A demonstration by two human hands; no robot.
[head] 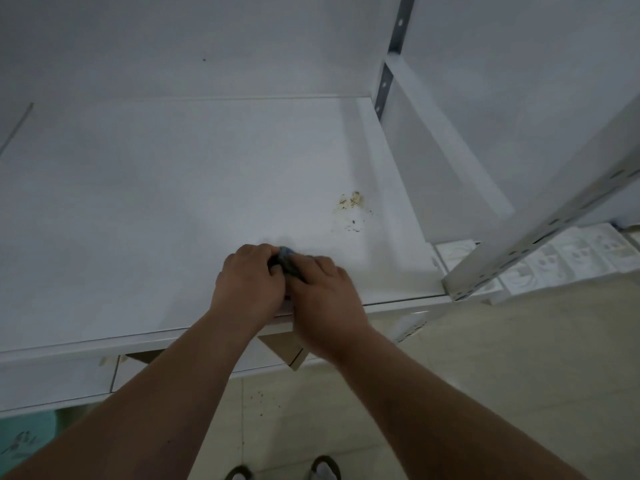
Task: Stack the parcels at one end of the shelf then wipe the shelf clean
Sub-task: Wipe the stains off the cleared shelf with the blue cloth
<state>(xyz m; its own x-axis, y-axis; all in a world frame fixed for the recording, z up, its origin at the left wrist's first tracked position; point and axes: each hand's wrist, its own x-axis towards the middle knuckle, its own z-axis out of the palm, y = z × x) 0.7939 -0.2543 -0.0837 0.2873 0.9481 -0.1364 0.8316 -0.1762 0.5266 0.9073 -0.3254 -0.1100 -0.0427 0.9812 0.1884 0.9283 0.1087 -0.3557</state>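
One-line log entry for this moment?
phase: wiping | both hands grip cloth on shelf | stain unwiped, right

Both hands, left (247,278) and right (320,289), meet on a cloth (285,259) near the shelf (156,202) front edge, crumbs (349,200) behind-right.

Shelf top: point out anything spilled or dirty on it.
A patch of brownish crumbs and dark specks lies on the white shelf near its right end, beyond both hands, which hold a dark cloth. More specks dot the floor below.
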